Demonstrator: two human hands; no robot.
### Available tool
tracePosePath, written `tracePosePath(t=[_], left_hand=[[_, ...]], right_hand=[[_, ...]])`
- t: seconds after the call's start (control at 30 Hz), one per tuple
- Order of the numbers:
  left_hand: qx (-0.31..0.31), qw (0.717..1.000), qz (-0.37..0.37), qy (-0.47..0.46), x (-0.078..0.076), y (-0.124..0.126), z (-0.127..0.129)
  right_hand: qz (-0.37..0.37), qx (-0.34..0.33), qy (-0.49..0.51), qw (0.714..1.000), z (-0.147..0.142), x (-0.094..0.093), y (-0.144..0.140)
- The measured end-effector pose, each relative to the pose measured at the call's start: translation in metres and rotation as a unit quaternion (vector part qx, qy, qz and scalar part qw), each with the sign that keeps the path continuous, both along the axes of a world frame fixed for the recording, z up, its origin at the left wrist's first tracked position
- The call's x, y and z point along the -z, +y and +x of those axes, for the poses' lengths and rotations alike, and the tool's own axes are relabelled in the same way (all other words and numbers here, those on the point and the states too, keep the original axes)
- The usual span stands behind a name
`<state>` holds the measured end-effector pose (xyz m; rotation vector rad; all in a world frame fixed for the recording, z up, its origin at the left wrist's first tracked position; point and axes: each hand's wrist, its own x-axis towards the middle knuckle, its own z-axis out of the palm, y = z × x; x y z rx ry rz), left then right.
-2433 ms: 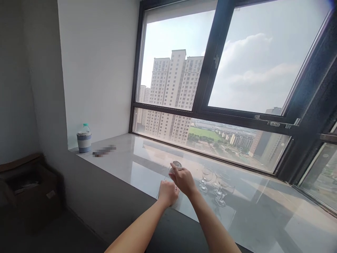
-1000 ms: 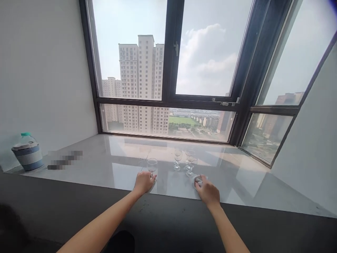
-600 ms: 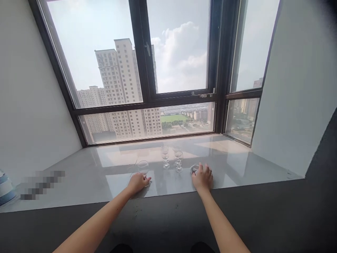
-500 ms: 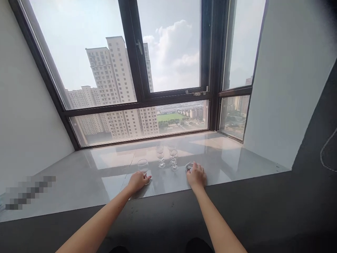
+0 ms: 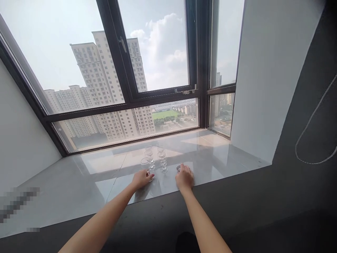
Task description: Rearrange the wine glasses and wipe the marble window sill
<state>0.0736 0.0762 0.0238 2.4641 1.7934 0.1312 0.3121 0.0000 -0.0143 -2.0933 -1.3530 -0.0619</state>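
Observation:
My left hand point(image 5: 142, 179) is closed around the stem of a clear stemmed glass point(image 5: 145, 161), low near its foot. That glass stands upright on the windowsill, close in front of other clear stemmed glasses point(image 5: 149, 153) in a row. To the right of this row is a second group of stemmed glasses point(image 5: 162, 159). My right hand point(image 5: 185, 176) rests on the sill to the right of them, fingers curled round a small, pale, round-edged thing point(image 5: 178, 168). My fingers cover most of it, and its kind cannot be made out.
The glossy grey sill point(image 5: 79, 186) ends in a front edge close below my wrists. Behind the glasses stands a dark-framed window point(image 5: 126, 104) with a handle. A beaded cord point(image 5: 297, 151) hangs at the right. A blurred-out patch point(image 5: 19, 203) lies at the left.
My left hand has brought its glass rightward, closer to the standing glasses. My right hand keeps its grip beside them. The whole view has turned slightly to the right.

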Motion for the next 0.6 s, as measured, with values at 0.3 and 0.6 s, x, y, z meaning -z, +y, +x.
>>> tracePosePath(t=[0.3, 0.6], left_hand=[[0.054, 0.996, 0.061, -0.036, 0.007, -0.017, -0.012], [0.017, 0.997, 0.059, -0.050, 0.007, -0.032, -0.005]], right_hand=[[0.012, 0.014, -0.011, 1.000, 0.001, 0.005, 0.002], [0.011, 0.037, -0.013, 0.999, -0.002, 0.001, 0.001]])
